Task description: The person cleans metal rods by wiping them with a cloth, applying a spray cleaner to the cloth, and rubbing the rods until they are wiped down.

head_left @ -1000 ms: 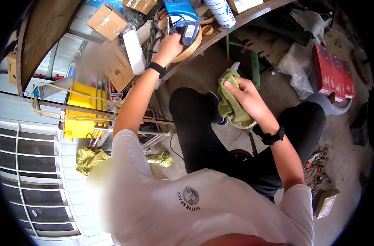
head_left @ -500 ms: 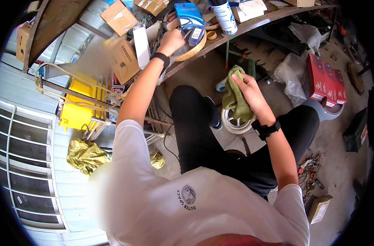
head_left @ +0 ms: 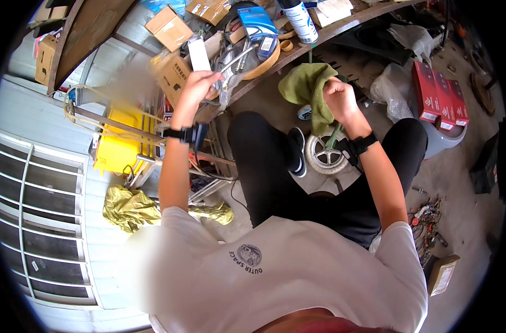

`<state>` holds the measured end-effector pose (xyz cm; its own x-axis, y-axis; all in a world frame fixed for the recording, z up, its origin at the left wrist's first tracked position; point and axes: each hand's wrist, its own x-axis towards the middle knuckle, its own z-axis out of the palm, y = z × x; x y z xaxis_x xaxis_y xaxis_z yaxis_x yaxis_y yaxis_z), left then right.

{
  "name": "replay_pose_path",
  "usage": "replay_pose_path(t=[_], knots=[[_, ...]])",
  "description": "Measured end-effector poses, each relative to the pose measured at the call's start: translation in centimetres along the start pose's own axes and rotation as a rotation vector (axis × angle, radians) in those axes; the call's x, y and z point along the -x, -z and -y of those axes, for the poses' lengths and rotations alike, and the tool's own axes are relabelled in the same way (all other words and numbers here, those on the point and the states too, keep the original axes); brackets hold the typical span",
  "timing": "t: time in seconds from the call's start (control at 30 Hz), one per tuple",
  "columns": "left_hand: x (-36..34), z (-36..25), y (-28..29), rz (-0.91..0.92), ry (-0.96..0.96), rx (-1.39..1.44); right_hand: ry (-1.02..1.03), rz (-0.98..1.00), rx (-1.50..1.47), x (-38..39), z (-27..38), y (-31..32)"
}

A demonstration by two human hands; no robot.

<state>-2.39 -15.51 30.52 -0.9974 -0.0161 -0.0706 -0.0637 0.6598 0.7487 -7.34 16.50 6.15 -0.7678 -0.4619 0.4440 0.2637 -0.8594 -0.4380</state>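
Note:
My left hand [head_left: 198, 89] is closed on one end of a slim silver metal tool [head_left: 236, 61], held slanting over the near edge of a round wicker basket [head_left: 264, 65]. The tool's exact kind is not clear. Inside the basket lie a blue box [head_left: 257, 23], a smaller dark blue box [head_left: 267, 48] and clear plastic bags. My right hand [head_left: 342, 99] grips a green cloth [head_left: 311, 80], which spreads to the left and hangs down over a small grey-rimmed wheel [head_left: 326, 158] on the floor.
Cardboard boxes [head_left: 170, 28] and a spray can [head_left: 299, 22] crowd the bench [head_left: 347, 26]. On the right, red boxes [head_left: 428, 94] rest on a grey tub [head_left: 444, 137]. Small metal parts [head_left: 425, 225] litter the floor. A yellow bin [head_left: 120, 144] stands left, beside a metal frame.
My left hand has come out of the basket, back and to the left, with the silver tool in it. My right hand has moved slightly up, and the cloth now spreads leftward.

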Motion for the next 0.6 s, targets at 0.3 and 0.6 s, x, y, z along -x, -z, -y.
replay_pose_path(t=[0.3, 0.6], knots=[[5.4, 1.9, -8.4, 0.007, -0.184, 0.512, 0.001, -0.259, 0.186, 0.0, 0.1, -8.7], [0.4, 2.5, -22.9, 0.269, -0.335, 0.350, 0.222, -0.724, 0.214, 1.0, 2.5, -7.1]])
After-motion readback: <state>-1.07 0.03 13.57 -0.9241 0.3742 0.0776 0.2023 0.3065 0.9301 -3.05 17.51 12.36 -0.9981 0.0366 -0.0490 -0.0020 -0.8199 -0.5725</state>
